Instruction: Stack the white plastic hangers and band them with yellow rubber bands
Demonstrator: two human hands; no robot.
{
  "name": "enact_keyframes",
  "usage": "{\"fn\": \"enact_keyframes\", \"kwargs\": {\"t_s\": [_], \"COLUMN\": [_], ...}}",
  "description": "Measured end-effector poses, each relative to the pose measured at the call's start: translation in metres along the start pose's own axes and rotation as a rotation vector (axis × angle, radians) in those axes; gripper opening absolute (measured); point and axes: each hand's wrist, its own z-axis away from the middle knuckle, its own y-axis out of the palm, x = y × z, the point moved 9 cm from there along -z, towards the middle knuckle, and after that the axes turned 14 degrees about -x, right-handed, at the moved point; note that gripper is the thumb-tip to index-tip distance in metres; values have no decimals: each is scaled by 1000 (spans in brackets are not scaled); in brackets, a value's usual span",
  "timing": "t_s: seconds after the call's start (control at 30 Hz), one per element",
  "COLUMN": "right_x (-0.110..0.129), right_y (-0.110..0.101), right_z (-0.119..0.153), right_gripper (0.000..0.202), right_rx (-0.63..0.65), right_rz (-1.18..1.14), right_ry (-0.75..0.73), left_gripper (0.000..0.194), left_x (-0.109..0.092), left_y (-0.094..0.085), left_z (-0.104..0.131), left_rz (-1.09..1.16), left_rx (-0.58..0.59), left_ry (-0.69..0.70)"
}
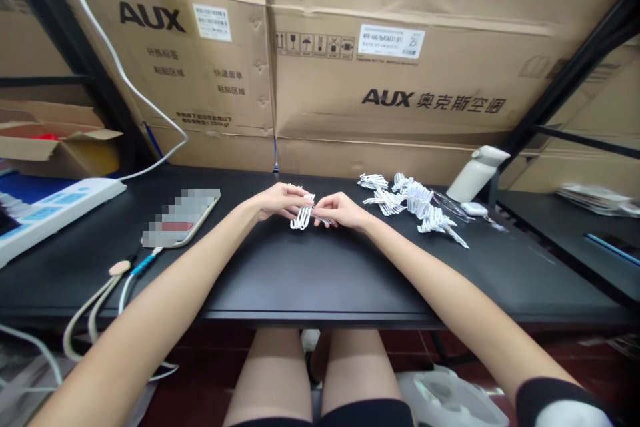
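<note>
Above a black table [315, 280], our two hands meet over one white bundle [301, 215] of hooked, wiry strands, near the middle of the tabletop. The left hand [285, 201] holds it between thumb and fingers; the right hand [340, 210] is closed in a pinch at its right side, though we cannot tell how many strands those fingertips have.

The danger, as we judge it, lies in that fingertip grip: should it slacken, the strands could splay and lose their row, and an uneven tug could hook one curl into the next or bend it. To our right, the clumps [419, 198] touch and overlap, so lifting one carelessly might drag its neighbours along. On our left, the forearm lies near the cable [143, 265] at the phone [184, 217]; a backward sweep could catch it.

By our count: two hands, one bundle held, and about five clumps, the overlap leaving that figure unsure. We also count one phone, one bottle [477, 173], one earbud case [474, 209], one power strip [65, 212] and one open box [55, 140].
</note>
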Motion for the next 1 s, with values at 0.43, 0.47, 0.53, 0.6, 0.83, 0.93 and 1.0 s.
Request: {"fn": "enact_keyframes", "kwargs": {"t_s": [0.43, 0.47, 0.53, 0.6, 0.83, 0.93, 1.0], "right_x": [4, 7, 7, 2, 11, 11, 8], "right_y": [-22, -16, 1, 13, -1, -22, -36], "right_z": [-5, -3, 2, 7, 2, -3, -5], "right_gripper": [54, 53, 60, 69, 45, 27, 20], "right_rx": [-384, -332, -175, -45, -131, -245, -332], "right_rz": [233, 334, 522, 643, 824, 897, 932], "right_ry": [-204, -263, -324, -327, -418, -370, -305], "left_gripper": [52, 52, 52, 51, 52, 53, 52], "left_x": [1, 4, 9, 14, 14, 13, 13], "left_y": [-42, -46, -53, -56, -51, -51, -49], "left_z": [-7, -8, -9, -10, -9, -9, -8], "left_rz": [-65, -72, -79, -89, -107, -113, -128], "left_rx": [-66, -63, -66, -69, -68, -83, -83], "left_ry": [-15, -28, -60, -83, -84, -80, -76]}}
